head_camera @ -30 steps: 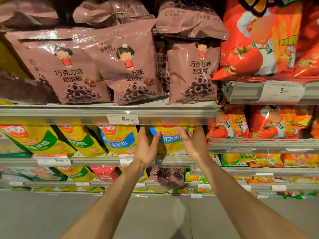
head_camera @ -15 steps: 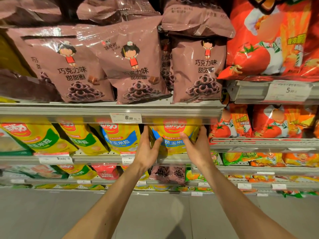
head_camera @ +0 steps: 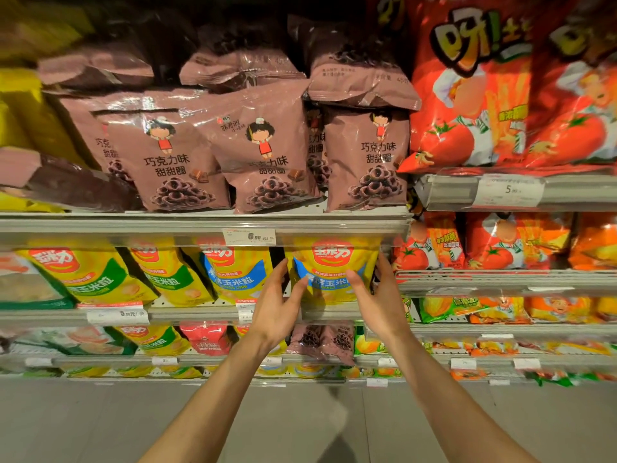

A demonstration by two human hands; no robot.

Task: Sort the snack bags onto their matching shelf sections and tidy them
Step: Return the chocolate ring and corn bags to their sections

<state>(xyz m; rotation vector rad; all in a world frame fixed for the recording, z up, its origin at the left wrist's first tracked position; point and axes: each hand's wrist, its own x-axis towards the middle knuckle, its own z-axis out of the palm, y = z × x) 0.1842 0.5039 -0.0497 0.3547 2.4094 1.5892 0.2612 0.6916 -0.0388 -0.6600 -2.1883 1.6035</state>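
Squaring up the yellow-and-blue corn bag (head_camera: 334,272) on the second shelf (head_camera: 187,312) right now, my left hand (head_camera: 277,304) and right hand (head_camera: 377,295) cupped loosely on its sides, next probably nudging it flush with its blue neighbour (head_camera: 237,272).

Middle shelf: two green-banded corn bags (head_camera: 90,279), two blue-banded corn bags (head_camera: 334,272); two hands (head_camera: 277,302)
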